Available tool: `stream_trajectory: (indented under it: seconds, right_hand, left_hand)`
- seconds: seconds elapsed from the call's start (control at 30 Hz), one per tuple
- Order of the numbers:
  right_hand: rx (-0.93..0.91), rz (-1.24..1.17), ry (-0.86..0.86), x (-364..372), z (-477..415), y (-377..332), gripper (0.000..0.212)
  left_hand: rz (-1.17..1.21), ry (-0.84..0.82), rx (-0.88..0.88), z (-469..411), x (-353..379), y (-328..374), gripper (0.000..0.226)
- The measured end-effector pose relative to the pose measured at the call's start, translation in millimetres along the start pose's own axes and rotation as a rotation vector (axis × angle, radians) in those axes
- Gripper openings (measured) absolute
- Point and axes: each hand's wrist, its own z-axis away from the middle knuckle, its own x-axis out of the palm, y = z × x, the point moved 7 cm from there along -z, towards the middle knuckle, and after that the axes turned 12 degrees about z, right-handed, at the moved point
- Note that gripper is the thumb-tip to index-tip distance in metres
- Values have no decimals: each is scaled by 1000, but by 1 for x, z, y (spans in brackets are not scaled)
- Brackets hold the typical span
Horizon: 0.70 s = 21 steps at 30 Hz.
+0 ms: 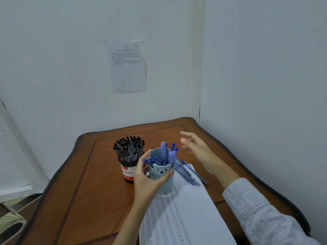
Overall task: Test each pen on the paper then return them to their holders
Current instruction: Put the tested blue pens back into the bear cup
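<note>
A light blue cup [161,171] with a bear face holds several blue pens [166,153]. My left hand [149,180] wraps around the cup from the front left. To its left stands a black and white holder [127,171] labelled Ball Pens, full of black pens [129,146]. Several loose blue pens [188,171] lie on the top corner of a white sheet of paper [187,209] covered with rows of pen marks. My right hand [198,151] hovers above the table to the right of the cup, fingers spread and blurred, holding nothing.
The wooden table [85,183] stands in a corner, with walls close behind and on the right. A printed sheet [127,65] is taped to the back wall. Patterned floor [12,218] shows at the lower left.
</note>
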Motion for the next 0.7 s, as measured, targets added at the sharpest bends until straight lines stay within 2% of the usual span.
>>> stream_trajectory:
  seconds: [0.13, 0.23, 0.33, 0.43, 0.53, 0.63, 0.7]
  right_hand:
    - [182, 401, 39, 6, -2, 66, 39]
    - [265, 753, -27, 24, 0, 92, 70]
    - [198, 783, 8, 36, 0, 94, 87]
    - [188, 700, -2, 38, -4, 99, 68]
    - [187, 812, -77, 36, -9, 98, 40]
    - [177, 948, -110, 38, -13, 96, 32]
    - [138, 1013, -61, 38, -10, 93, 24]
  left_hand:
    - [46, 25, -12, -1, -4, -7, 82]
    - [65, 37, -16, -2, -2, -12, 84]
    - [67, 47, -19, -4, -1, -18, 84]
    - [67, 48, -27, -6, -1, -25, 85]
    - [52, 58, -19, -8, -3, -28, 83]
    - [54, 59, -25, -9, -4, -31, 84]
    - [58, 54, -27, -9, -3, -31, 84]
